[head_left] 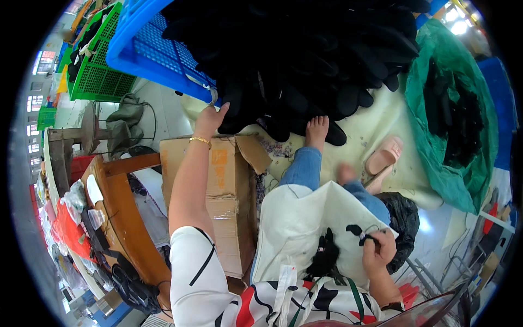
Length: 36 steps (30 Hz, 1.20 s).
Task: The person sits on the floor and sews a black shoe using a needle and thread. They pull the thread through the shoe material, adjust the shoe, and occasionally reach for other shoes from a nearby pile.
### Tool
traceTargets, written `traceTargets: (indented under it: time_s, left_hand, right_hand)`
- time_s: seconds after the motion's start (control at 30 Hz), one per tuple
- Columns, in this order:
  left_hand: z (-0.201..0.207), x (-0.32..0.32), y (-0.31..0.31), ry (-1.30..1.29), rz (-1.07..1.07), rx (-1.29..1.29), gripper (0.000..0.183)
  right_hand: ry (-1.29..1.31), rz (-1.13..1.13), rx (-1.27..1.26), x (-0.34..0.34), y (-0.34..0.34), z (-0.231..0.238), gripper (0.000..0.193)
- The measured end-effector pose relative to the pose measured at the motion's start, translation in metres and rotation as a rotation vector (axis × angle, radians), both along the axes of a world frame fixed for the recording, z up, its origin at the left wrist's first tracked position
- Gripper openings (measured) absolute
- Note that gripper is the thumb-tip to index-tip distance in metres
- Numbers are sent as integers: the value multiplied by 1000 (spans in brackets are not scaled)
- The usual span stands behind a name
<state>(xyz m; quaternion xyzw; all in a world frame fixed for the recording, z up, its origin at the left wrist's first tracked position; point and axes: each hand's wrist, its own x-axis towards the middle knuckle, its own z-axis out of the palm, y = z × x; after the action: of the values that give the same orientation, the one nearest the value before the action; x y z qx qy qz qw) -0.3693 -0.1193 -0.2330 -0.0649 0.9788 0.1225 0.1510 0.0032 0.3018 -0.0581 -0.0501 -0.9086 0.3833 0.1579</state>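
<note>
My left hand [211,121] reaches forward to the near corner of a blue plastic crate [122,54]. Its fingers close round a pale strap [211,94] at that corner, with the thumb apart. Beside it a large heap of black padded pieces [283,60] spills out. Over my lap, my right hand [379,252] pinches a small black fabric piece [368,240]. A pale cloth [294,218] covers my thighs, and a bunch of small black pieces [325,255] lies on it. Another small black scrap [353,230] rests near my right fingers.
A cardboard box [210,191] stands left of my legs, beside a wooden table [117,212]. A green sack [425,98] holding black pieces stands at the right. Pink slippers [384,156] and a black plastic bag [404,223] are nearby. A green crate [106,65] is far left.
</note>
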Motion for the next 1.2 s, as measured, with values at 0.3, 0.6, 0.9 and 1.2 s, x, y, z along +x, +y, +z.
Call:
traceTargets:
  time_s: [0.3, 0.6, 0.9, 1.2]
  left_hand:
    - [-35, -21, 36, -640, 459, 392, 100]
    - [-62, -12, 81, -447, 546, 695, 88]
    - [57, 69, 104, -316, 401, 951, 58]
    - [161, 262, 18, 186, 592, 1466, 50]
  right_hand:
    - [-51, 69, -15, 1, 11, -6, 22]
    - [-42, 101, 21, 2, 8, 0, 25]
    - [33, 78, 6, 6, 6, 1, 21]
    - [143, 54, -19, 16, -9, -3, 18]
